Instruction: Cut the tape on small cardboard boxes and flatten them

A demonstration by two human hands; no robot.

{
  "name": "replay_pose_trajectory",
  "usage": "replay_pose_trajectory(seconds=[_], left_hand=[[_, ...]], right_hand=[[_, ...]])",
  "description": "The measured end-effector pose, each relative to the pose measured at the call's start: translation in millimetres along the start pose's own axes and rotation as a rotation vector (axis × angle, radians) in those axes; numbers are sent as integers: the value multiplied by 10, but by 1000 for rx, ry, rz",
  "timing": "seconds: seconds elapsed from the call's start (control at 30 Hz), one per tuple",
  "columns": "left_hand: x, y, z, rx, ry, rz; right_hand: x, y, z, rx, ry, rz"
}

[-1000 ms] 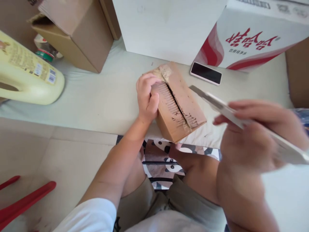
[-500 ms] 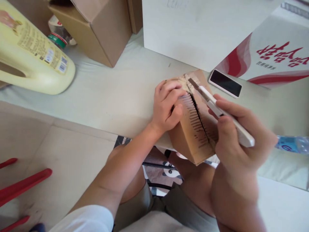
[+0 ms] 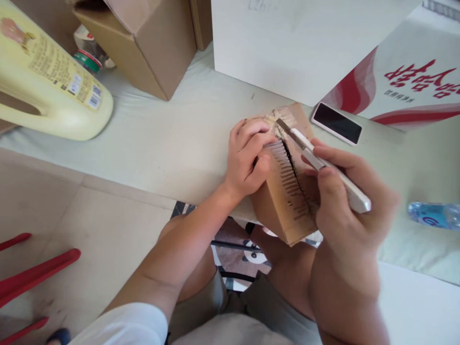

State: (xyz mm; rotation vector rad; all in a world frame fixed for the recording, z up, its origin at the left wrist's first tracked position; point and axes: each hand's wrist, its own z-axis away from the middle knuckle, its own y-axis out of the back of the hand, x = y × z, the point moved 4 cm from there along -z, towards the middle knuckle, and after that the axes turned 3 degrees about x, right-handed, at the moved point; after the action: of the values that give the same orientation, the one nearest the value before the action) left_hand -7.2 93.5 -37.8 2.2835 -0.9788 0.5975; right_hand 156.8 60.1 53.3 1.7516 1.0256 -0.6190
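Observation:
A small brown cardboard box (image 3: 269, 206) sits at the table's near edge, its top split by a dark slit with a row of short cut marks beside it. Curled over the box's left side, my left hand (image 3: 249, 158) grips it, with the fingertips near the slit. My right hand (image 3: 350, 201) is closed round a white utility knife (image 3: 345, 187). The knife's blade is out, and its tip lies over the torn, rough patch at the far end of the slit. Whether the tip touches the cardboard I cannot tell.
A phone-like device (image 3: 337, 123) lies beyond the box, before a white and red carton (image 3: 406, 91). To the right is a water bottle (image 3: 434, 215). A yellow jug (image 3: 61, 81) and a larger cardboard box (image 3: 161, 52) stand at the left. Red legs (image 3: 39, 273) show over the floor.
My right hand and the utility knife have shifted slightly left, bringing the blade tip nearer my left fingers. The water bottle shows more fully now. My left hand stays on the box.

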Motion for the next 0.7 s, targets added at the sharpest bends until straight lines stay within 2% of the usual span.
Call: replay_pose_trajectory(seconds=[0.3, 0.47, 0.7], left_hand=[[-2, 12, -15, 22, -33, 101], [16, 13, -29, 50, -62, 87], [-9, -15, 2, -1, -39, -7]], right_hand=[[-22, -15, 23, -22, 47, 66], [-6, -33, 22, -94, 86, 94], [13, -15, 43, -5, 33, 82]])
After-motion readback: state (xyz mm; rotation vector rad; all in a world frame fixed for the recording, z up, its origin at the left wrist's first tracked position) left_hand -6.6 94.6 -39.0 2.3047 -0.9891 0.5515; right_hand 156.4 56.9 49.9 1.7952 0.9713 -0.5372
